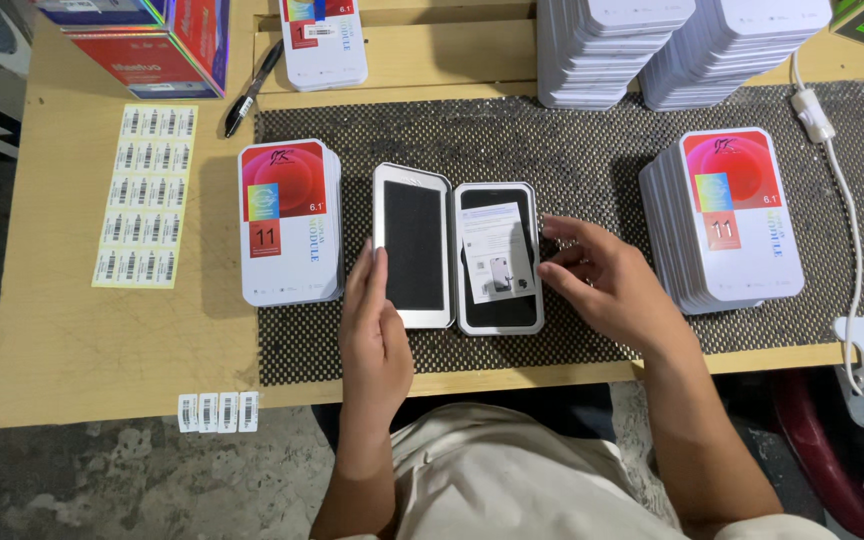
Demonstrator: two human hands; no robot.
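Both hands work at an opened white case lying on the dark mesh mat [592, 130] in the middle of the desk [72, 330]. Left hand [374, 320] rests flat, fingers together, against the near left edge of the case lid [412, 245], which lies open and shows a dark foam lining. Right hand [597, 275] is loosely curled, its fingertips touching the right edge of the case tray [498, 300]; it holds nothing that I can see.

As for progress, the case is open, a dark screen part sits in the tray, and a small white leaflet [497, 250] already lies on top of it. Closing the lid appears to be what is left.

Just left of the case stands a stack of closed cases [287, 225] with red and white printed tops; a taller such stack [732, 215] stands well to the right. More white stacks [652, 45] sit at the far edge. A label sheet [147, 195] and a black pen [252, 90] lie far left.
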